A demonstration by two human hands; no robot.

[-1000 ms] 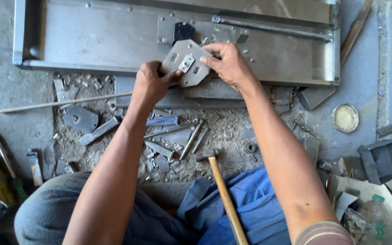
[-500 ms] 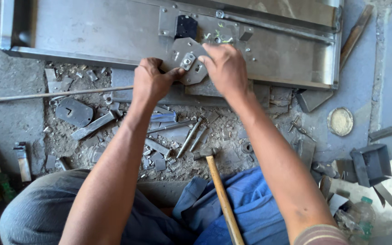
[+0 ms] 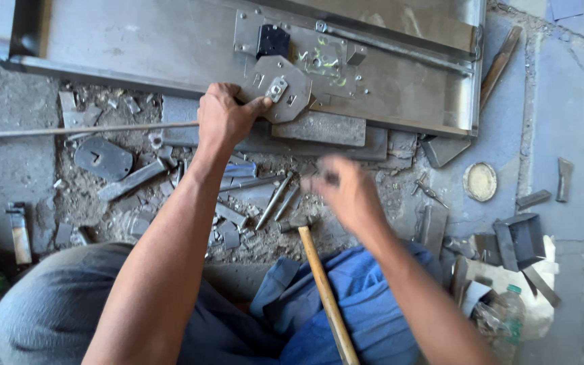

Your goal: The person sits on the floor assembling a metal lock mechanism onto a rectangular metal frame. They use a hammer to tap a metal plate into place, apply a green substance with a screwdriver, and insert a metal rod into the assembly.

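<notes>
One hand [image 3: 346, 192] off plate [image 3: 278, 89], seemingly

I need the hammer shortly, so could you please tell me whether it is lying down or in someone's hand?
Lying down: the hammer rests across the blue cloth, apart from the blurred right hand.

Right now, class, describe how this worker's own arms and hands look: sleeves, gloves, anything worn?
Both forearms are bare. The left hand and right hand wear no gloves, rings or watch. The right hand is motion-blurred, so its fingers cannot be made out clearly.
</notes>
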